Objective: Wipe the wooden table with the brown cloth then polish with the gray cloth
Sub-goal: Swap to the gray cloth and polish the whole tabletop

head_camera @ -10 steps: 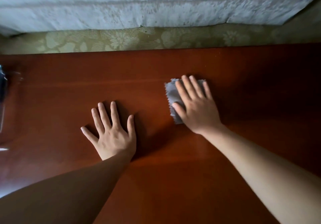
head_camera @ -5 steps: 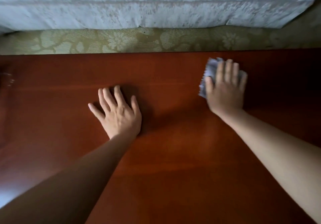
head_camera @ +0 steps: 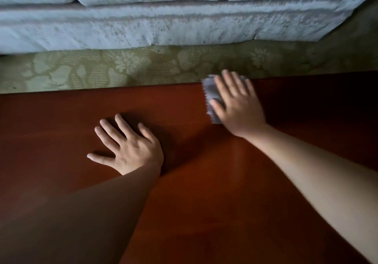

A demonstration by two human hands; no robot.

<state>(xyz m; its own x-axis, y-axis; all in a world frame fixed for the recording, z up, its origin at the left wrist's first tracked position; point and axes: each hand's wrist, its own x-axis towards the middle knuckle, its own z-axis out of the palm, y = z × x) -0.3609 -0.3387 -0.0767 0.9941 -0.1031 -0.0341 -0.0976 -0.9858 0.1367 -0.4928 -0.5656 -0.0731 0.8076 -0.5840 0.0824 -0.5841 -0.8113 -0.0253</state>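
Observation:
The reddish wooden table (head_camera: pixel 61 124) fills the lower part of the view. A small gray cloth (head_camera: pixel 211 96) with a zigzag edge lies flat at the table's far edge. My right hand (head_camera: pixel 239 106) presses on it with straight fingers, and its fingertips reach just past the edge. Only the cloth's left side shows beside the hand. My left hand (head_camera: pixel 128 149) rests flat on the bare wood, fingers spread, to the left of and nearer than the cloth. No brown cloth is in view.
Beyond the table's far edge lies a green patterned carpet (head_camera: pixel 122 67). Behind that stands a pale gray sofa (head_camera: pixel 163 18) with several cushions. The table's right part is in dark shadow.
My right hand has slid the gray cloth away from me, from the table's middle to its far edge. My left hand has stayed flat on the wood.

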